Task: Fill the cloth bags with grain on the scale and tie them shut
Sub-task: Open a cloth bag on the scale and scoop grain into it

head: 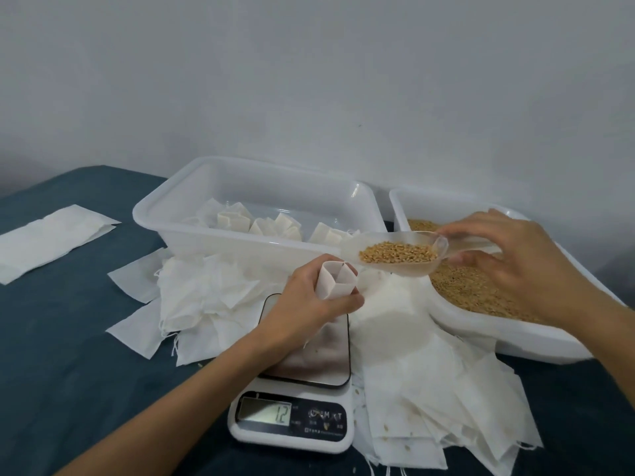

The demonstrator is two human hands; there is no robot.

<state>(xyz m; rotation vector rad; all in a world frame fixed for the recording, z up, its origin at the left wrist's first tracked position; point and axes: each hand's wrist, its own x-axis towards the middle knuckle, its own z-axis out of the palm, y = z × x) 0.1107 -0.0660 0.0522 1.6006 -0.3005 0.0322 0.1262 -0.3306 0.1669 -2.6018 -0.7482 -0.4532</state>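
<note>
A small white cloth bag [335,281] stands upright over the scale [302,383], its mouth open and facing up. The left hand [311,297] wraps around its lower part, fingers [347,300] curled across the front below the mouth, so the bag sits inside the grip and above the scale's metal plate; whether its bottom touches the plate is hidden by the hand. The scale's display reads 12.

Just above and to the right of the bag's mouth hangs a clear plastic scoop [395,252], loaded with golden grain [398,253]. Its front lip is close to the bag's rim but apart from it. The right hand [498,255] pinches the scoop's handle, thumb below and the other fingers arched over the top.

Behind and to the right of the scale is a white tub of grain [481,293], directly under the right hand. Behind and to the left of the scale is a second white tub [254,214] holding several filled bags [261,225]. Loose flat empty bags [429,389] are heaped on both sides of the scale, and two more sheets [51,238] lie well to its left on the dark blue tabletop [68,355]. A pale wall rises behind everything.
</note>
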